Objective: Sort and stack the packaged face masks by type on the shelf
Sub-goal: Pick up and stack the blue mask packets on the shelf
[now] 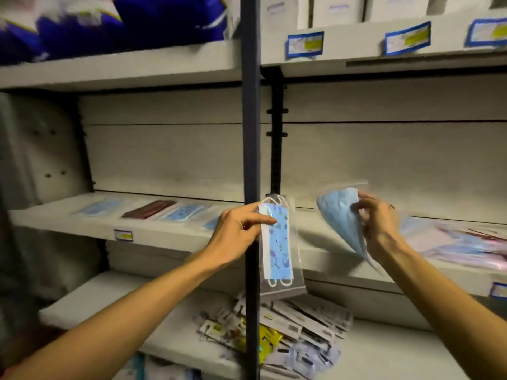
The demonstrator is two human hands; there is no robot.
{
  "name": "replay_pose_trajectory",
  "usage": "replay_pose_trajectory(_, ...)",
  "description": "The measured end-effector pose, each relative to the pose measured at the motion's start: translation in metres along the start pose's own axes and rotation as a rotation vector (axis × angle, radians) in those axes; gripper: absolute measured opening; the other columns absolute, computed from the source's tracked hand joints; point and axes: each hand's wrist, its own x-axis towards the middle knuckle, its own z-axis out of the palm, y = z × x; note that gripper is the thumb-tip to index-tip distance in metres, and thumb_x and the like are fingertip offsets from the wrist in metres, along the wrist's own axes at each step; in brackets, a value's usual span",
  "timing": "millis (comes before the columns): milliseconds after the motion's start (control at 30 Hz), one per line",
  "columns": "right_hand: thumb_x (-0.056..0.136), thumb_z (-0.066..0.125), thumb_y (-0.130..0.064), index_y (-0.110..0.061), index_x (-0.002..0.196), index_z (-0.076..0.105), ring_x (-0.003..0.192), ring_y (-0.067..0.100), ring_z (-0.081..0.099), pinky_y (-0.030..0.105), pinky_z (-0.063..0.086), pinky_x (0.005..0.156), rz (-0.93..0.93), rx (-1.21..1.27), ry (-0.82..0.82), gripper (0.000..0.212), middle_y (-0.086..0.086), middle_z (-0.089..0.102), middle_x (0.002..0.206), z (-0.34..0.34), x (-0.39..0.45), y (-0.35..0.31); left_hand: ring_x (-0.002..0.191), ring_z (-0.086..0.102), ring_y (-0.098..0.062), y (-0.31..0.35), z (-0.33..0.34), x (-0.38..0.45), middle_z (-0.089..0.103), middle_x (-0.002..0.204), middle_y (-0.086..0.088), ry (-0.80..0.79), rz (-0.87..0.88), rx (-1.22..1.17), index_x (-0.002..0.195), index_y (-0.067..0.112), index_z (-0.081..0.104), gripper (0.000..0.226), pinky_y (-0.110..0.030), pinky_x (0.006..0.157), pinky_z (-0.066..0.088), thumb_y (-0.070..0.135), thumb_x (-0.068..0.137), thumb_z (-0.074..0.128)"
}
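My left hand (241, 229) pinches a packaged blue mask with a printed pattern (278, 248), which hangs upright in front of the dark shelf post (251, 133). My right hand (378, 223) grips a plain light-blue packaged mask (340, 220), tilted and blurred, above the middle shelf (164, 234). On that shelf to the left lie a plain blue mask pack (100, 208), a dark red pack (148, 209) and a patterned blue pack (185, 212). A loose pile of pink and blue mask packs (461, 242) lies on the shelf at the right.
The lower shelf holds a heap of small carded packets (288, 325). The upper shelf carries blue bags (109, 20) at left and white boxes (337, 9) at right, with price labels (304, 43) on its edge.
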Motion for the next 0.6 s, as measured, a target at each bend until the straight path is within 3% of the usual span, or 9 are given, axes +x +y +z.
replay_pose_trajectory(67, 0.083, 0.056, -0.004, -0.011, 0.122, 0.069, 0.081, 0.017, 0.062, 0.021, 0.046, 0.055, 0.035, 0.012, -0.031, 0.042, 0.006, 0.069, 0.103, 0.022, -0.027, 0.008, 0.118, 0.062, -0.011, -0.01, -0.031, -0.02, 0.063, 0.132, 0.009, -0.006, -0.043, 0.027, 0.109, 0.009, 0.078, 0.034, -0.025, 0.093, 0.057, -0.011, 0.09, 0.057)
replay_pose_trajectory(133, 0.083, 0.056, -0.008, -0.012, 0.12, 0.07, 0.069, 0.011, 0.058, 0.021, 0.042, 0.052, 0.07, -0.024, -0.071, 0.04, 0.001, 0.066, 0.088, 0.045, -0.054, 0.018, 0.123, 0.058, -0.016, -0.021, -0.057, -0.038, 0.062, 0.136, -0.003, -0.017, -0.162, 0.033, 0.117, 0.006, 0.074, 0.037, -0.033, 0.099, 0.054, -0.01, 0.091, 0.054)
replay_pose_trajectory(200, 0.082, 0.055, -0.005, -0.014, 0.115, 0.071, 0.066, 0.007, 0.059, 0.019, 0.043, 0.051, 0.062, -0.036, -0.109, 0.038, -0.001, 0.066, 0.087, 0.066, -0.077, 0.032, 0.119, 0.06, -0.017, -0.031, -0.081, -0.056, 0.061, 0.137, -0.005, -0.027, -0.321, -0.075, 0.118, 0.006, 0.073, 0.037, -0.03, 0.093, 0.056, -0.004, 0.091, 0.05)
replay_pose_trajectory(300, 0.081, 0.055, 0.0, -0.013, 0.11, 0.071, 0.078, 0.013, 0.059, 0.017, 0.045, 0.057, 0.045, -0.05, -0.163, 0.036, 0.002, 0.067, 0.094, 0.095, -0.102, 0.051, 0.095, 0.065, -0.009, -0.045, -0.114, -0.078, 0.069, 0.119, 0.002, 0.013, -0.444, -0.252, 0.107, 0.014, 0.077, 0.046, -0.014, 0.065, 0.052, 0.028, 0.075, 0.047)
replay_pose_trajectory(400, 0.075, 0.056, 0.006, -0.014, 0.097, 0.073, 0.076, 0.016, 0.059, 0.021, 0.046, 0.06, 0.067, -0.096, -0.206, 0.034, 0.003, 0.068, 0.089, 0.128, -0.117, 0.068, 0.086, 0.072, -0.017, -0.062, -0.146, -0.088, 0.078, 0.097, 0.001, 0.1, -0.58, -0.34, 0.096, 0.013, 0.078, 0.053, -0.026, 0.068, 0.054, 0.052, 0.066, 0.06)
replay_pose_trajectory(433, 0.075, 0.056, 0.007, -0.014, 0.094, 0.072, 0.077, 0.017, 0.058, 0.023, 0.046, 0.063, 0.072, -0.1, -0.218, 0.033, 0.005, 0.068, 0.088, 0.139, -0.121, 0.074, 0.084, 0.072, -0.019, -0.069, -0.155, -0.087, 0.079, 0.092, -0.001, 0.143, -0.623, -0.319, 0.092, 0.012, 0.078, 0.043, -0.027, 0.069, 0.053, 0.048, 0.072, 0.066)
replay_pose_trajectory(500, 0.076, 0.055, 0.011, -0.013, 0.091, 0.072, 0.077, 0.019, 0.058, 0.026, 0.046, 0.068, 0.071, -0.082, -0.256, 0.033, 0.009, 0.066, 0.088, 0.166, -0.126, 0.09, 0.083, 0.069, -0.02, -0.092, -0.173, -0.083, 0.077, 0.099, -0.001, 0.191, -0.614, -0.191, 0.09, 0.017, 0.077, 0.013, -0.026, 0.067, 0.052, 0.012, 0.087, 0.066)
replay_pose_trajectory(600, 0.074, 0.057, 0.012, -0.012, 0.088, 0.074, 0.075, 0.021, 0.061, 0.03, 0.049, 0.07, 0.052, -0.118, -0.371, 0.032, 0.006, 0.07, 0.081, 0.199, -0.133, 0.109, 0.089, 0.07, -0.03, -0.117, -0.191, -0.074, 0.071, 0.115, -0.003, 0.23, -0.582, -0.028, 0.105, 0.012, 0.076, 0.044, -0.035, 0.067, 0.057, -0.017, 0.082, 0.051)
